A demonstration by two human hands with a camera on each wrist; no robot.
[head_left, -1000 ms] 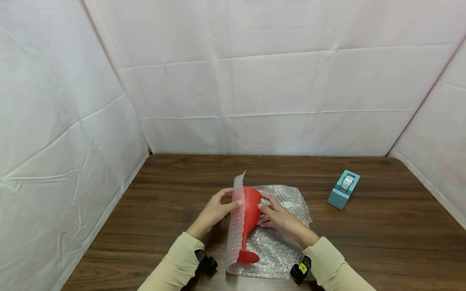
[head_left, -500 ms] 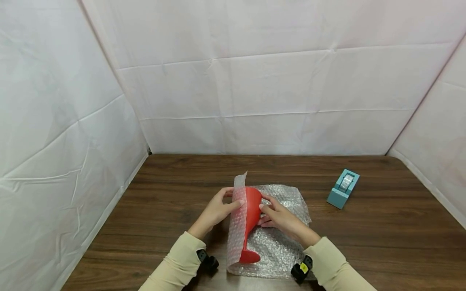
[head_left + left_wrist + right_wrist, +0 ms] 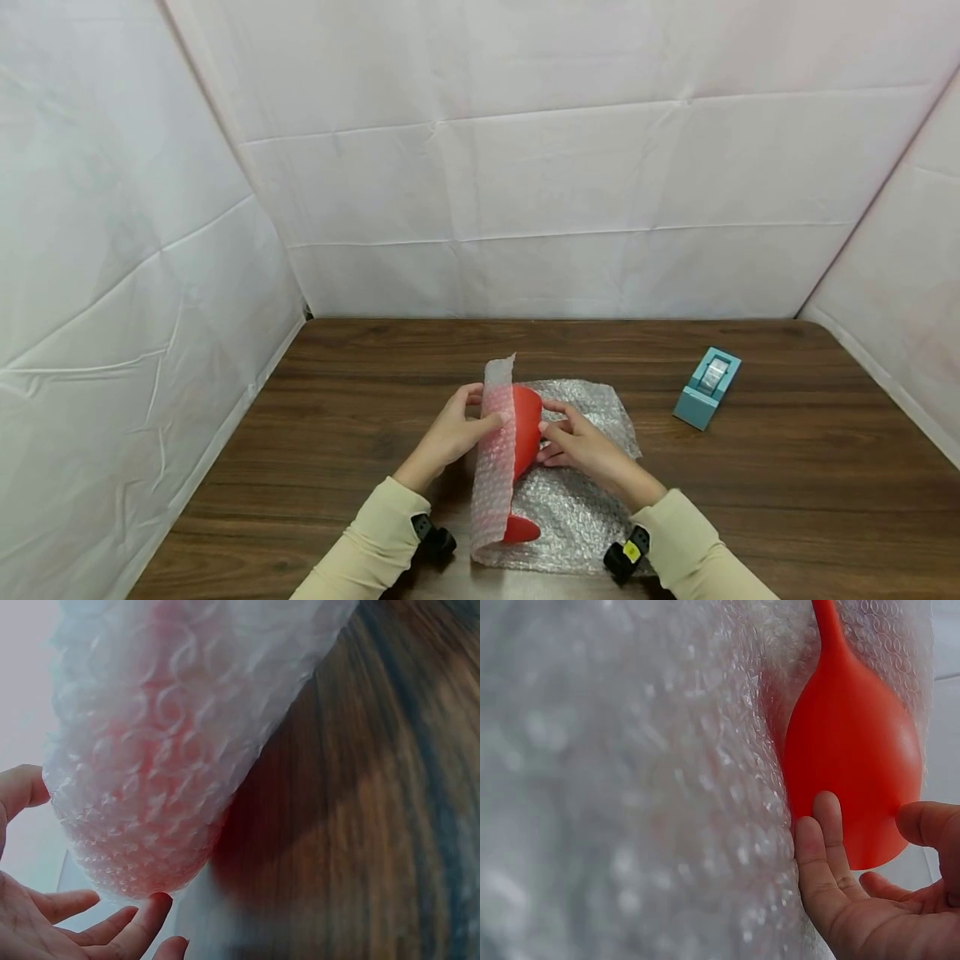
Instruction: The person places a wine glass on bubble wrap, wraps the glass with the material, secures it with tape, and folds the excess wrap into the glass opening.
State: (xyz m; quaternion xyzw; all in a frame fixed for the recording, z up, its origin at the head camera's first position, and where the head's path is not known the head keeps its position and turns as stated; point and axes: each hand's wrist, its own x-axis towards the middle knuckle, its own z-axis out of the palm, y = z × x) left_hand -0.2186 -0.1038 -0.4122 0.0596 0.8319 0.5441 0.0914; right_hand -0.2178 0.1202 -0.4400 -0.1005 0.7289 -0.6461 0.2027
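A red goblet lies on its side on a sheet of bubble wrap, bowl pointing away and foot toward me. The sheet's left part is folded up over the goblet, covering its stem and left side in the head view. My left hand holds this flap against the bowl, thumb on top and fingers at the far side. In the left wrist view, red shows through the bubbles. My right hand holds the bowl from the right, with thumb and fingertips on the bare red surface in the right wrist view.
A teal tape dispenser with a roll of clear tape stands on the wooden table to the right. White cloth walls rise behind the table and at both sides.
The bubble wrap flap has moved right over the goblet, hiding its stem and more of its bowl and foot. Both hands have shifted slightly right along with it.
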